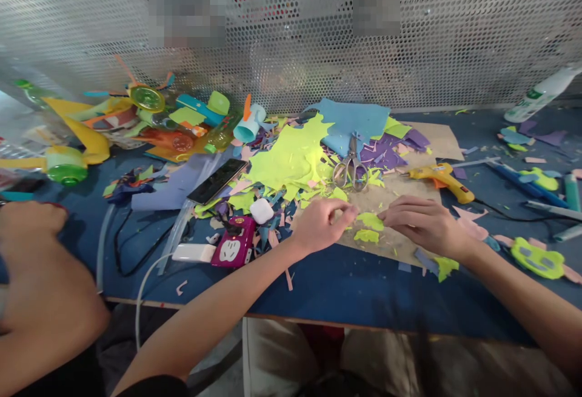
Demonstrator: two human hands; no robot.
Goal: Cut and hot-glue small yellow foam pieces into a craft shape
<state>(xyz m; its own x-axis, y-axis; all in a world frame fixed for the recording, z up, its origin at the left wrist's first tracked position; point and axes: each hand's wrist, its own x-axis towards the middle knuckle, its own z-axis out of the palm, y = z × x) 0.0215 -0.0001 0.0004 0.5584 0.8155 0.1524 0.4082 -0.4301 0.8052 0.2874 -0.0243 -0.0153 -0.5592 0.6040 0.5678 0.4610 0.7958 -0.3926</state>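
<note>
My left hand (321, 222) rests on the brown cardboard sheet (400, 194), its fingertips pinched together on a small piece that I cannot make out. My right hand (421, 220) lies opposite it, fingers curled down and touching the edge of a small neon-green foam piece (370, 220). A second neon-green scrap (366, 236) lies just below, between the two hands. Scissors (349, 168) rest beyond the hands on the foam scraps. A yellow glue gun (441, 179) lies to the right of the scissors.
A heap of green, blue and purple foam offcuts (295, 154) covers the blue table (345, 291). A phone (217, 180), a purple power strip (234, 246) and cables lie to the left. Another person's arm (40, 288) is at far left. A perforated metal screen (291, 39) closes the back.
</note>
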